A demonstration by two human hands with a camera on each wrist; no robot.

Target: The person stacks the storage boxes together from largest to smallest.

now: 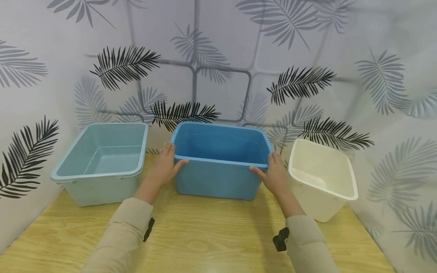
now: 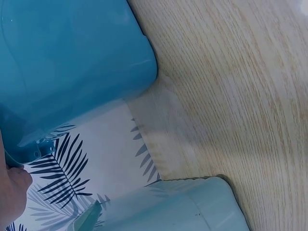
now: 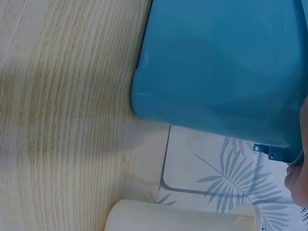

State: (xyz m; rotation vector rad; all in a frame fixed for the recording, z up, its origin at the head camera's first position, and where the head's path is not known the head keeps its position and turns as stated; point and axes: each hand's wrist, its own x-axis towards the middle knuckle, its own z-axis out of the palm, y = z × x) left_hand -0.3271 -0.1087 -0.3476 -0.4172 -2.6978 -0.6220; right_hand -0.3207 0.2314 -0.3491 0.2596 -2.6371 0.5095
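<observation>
A blue plastic storage bin (image 1: 218, 178) stands upright at the middle of the wooden table, its inside bare of contents. At its left end my left hand (image 1: 164, 167) grips the rim, thumb along the front face and fingers at the side. My right hand (image 1: 275, 175) holds the right end of the rim the same way. In the left wrist view, the left hand (image 2: 12, 192) shows at the edge, fingertips tucked beneath the bin's rim. Fingers of the right hand (image 3: 298, 183) curl under the rim near a small tab in the right wrist view.
A pale green-blue bin (image 1: 102, 189) stands to the left, close to the left forearm. On the right is a cream bin (image 1: 317, 199), beside the right wrist. Behind them hangs a leaf-patterned wall covering (image 1: 218, 45). The wooden tabletop (image 1: 205, 235) stretches out in front.
</observation>
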